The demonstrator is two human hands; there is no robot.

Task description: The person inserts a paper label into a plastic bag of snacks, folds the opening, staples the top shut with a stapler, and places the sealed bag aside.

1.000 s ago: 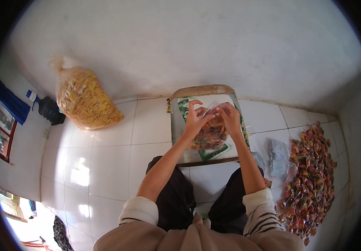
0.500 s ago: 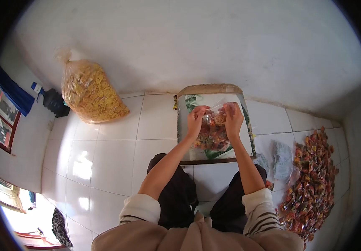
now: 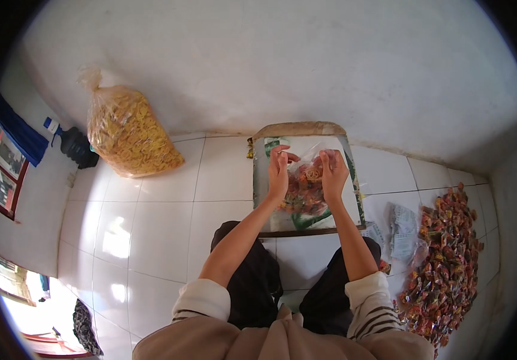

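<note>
On a low table (image 3: 306, 225) before me lies a clear plastic bag (image 3: 307, 191) with small red-and-brown wrapped snack packs inside. The neck of the bag is bunched in my right hand (image 3: 334, 175), whose fingers and thumb are pinched together at the bag's upper right. Along the bag's left side is my left hand (image 3: 278, 175), its fingers apart and partly bent, with nothing visible held in them. Whether its palm touches the plastic I cannot tell.
A big tied bag of yellow snacks (image 3: 131, 132) leans near the wall at left, beside a water jug (image 3: 77, 147). To the right, a large heap of small packs (image 3: 444, 264) covers the tiles, next to a bundle of printed plastic (image 3: 402, 231).
My left hand has let go of the bag's upper edge and its fingers have spread. My right hand keeps its hold, and the bag's top has drawn toward it.
</note>
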